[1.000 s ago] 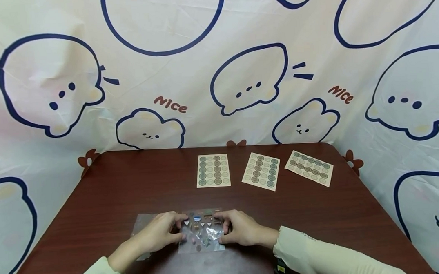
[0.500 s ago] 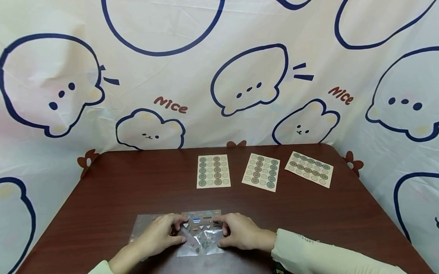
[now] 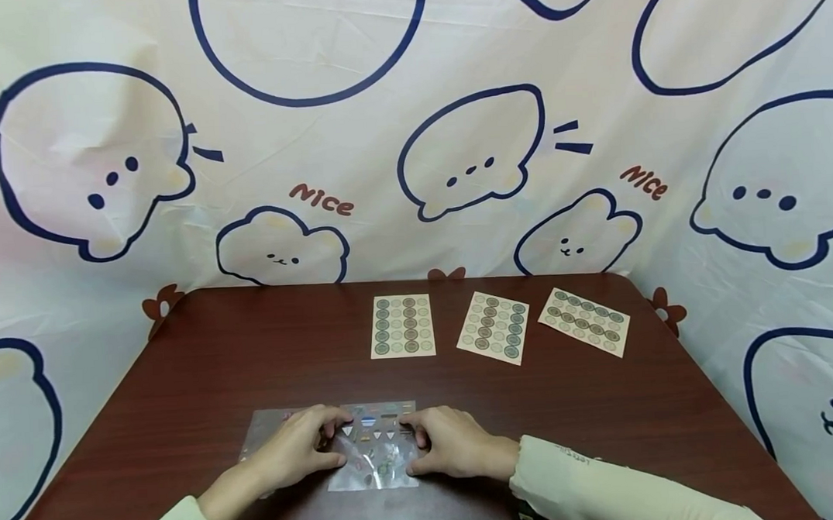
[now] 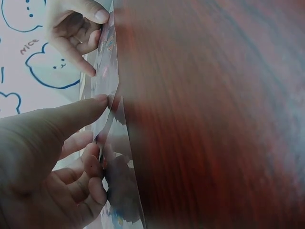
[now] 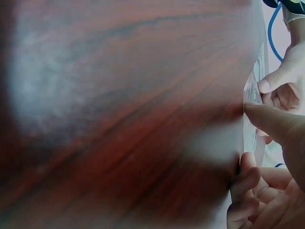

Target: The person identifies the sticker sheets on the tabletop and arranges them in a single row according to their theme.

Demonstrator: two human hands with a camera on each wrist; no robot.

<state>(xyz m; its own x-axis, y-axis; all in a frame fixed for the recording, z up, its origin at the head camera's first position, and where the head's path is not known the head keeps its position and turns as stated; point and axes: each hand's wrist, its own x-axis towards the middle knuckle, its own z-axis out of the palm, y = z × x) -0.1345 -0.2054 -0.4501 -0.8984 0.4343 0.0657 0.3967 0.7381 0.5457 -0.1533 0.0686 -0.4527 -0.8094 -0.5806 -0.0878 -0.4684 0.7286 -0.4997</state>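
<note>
A clear plastic sheet [image 3: 374, 451] with small coloured shapes lies on the table in front of the person, glossy and a little wrinkled. At its left edge the left hand [image 3: 300, 446] touches it, thumb and forefinger spread apart. The right hand [image 3: 458, 443] touches the right edge in the same way; its other fingers are bent under. In the left wrist view, the left thumb [image 4: 85, 113] meets the sheet's edge. The right wrist view has the right thumb [image 5: 267, 118] at the sheet too. A second clear sheet [image 3: 262, 430] lies partly hidden under the left hand and forearm.
Three cream cards with rows of round prints lie toward the back: a left card [image 3: 401, 326], a middle card [image 3: 492, 328] and a right card [image 3: 584, 322]. The brown table [image 3: 253, 345] ends at a cartoon-printed cloth [image 3: 370, 153] behind and at both sides.
The sheet has slid slightly toward the person and to the left, both hands moving along with it. The cards have stayed in place.
</note>
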